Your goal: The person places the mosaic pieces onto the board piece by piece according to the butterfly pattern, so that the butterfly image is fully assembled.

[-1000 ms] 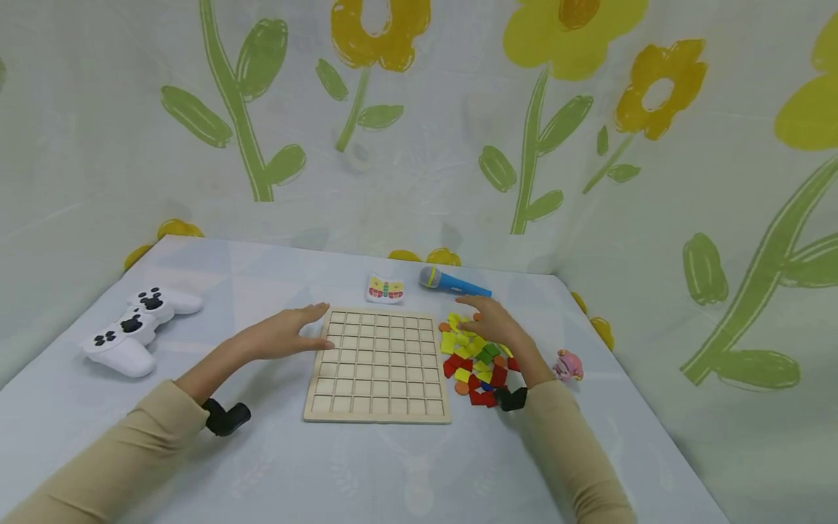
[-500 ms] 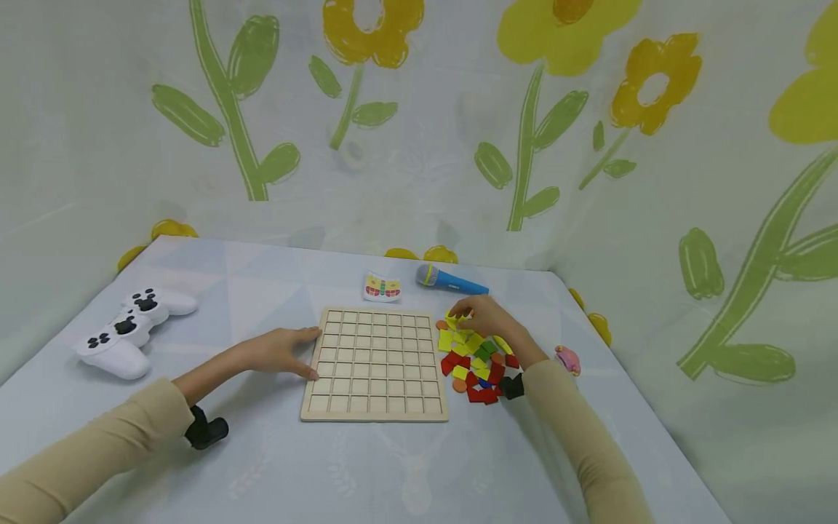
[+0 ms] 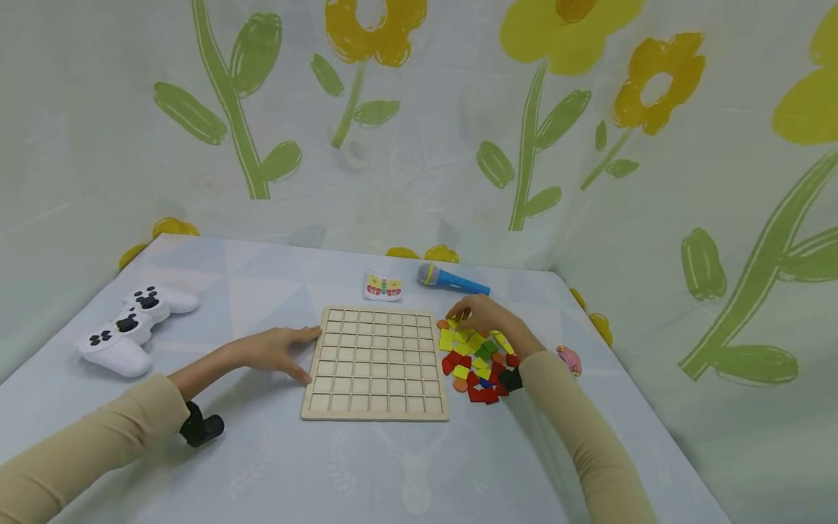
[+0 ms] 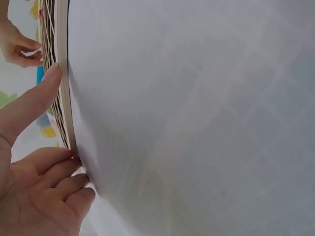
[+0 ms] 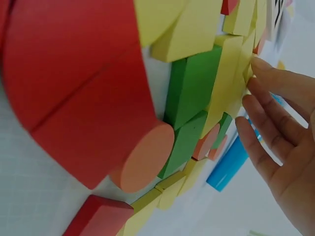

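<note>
A pale wooden grid board [image 3: 376, 418] lies in the middle of the table. My left hand [image 3: 275, 351] is at its left side, thumb and fingers spread apart; in the left wrist view the thumb tip and forefinger touch the board's edge. To the board's right is a loose pile of flat wooden blocks [image 3: 482, 395] in red, yellow, green, orange and blue. My right hand [image 3: 484, 314] reaches down at the pile's far end. In the right wrist view its thumb and forefinger tips pinch a yellow block [image 5: 248, 73]; the other fingers are bent beside them.
Behind the board lie a small card with a butterfly picture [image 3: 383, 287] and a blue toy microphone [image 3: 458, 282]. A white game controller [image 3: 134, 327] rests at the left. A pink figurine [image 3: 569, 359] sits right of the pile.
My left hand has come down to the board's left edge from above it. My right hand has lowered to the yellow blocks, and its fingers have closed together.
</note>
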`<state>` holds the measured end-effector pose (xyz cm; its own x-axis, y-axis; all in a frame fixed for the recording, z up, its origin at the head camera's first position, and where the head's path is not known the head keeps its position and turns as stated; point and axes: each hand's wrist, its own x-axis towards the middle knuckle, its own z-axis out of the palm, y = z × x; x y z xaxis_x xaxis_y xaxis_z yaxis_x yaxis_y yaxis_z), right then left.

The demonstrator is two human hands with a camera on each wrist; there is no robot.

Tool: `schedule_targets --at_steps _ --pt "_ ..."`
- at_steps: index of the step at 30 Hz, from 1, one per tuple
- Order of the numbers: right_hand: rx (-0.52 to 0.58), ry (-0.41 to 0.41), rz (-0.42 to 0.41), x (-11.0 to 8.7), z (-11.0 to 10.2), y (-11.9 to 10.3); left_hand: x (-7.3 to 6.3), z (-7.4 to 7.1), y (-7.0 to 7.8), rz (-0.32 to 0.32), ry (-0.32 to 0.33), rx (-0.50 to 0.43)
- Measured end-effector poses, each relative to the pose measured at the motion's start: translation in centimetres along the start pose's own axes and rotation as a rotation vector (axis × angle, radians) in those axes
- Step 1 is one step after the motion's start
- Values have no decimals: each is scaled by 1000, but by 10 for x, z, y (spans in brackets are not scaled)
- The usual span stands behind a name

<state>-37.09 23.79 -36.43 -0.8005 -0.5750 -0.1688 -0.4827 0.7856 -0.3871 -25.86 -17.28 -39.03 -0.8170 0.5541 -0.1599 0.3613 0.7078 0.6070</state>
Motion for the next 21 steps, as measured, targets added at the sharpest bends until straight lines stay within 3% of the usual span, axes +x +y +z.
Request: schedule_targets --at_steps 16,21 --pt "13 11 78 9 7 -1 1 2 -1 -25 4 7" --pt "19 30 68 10 9 -3 0 3 -1 -24 9 7"
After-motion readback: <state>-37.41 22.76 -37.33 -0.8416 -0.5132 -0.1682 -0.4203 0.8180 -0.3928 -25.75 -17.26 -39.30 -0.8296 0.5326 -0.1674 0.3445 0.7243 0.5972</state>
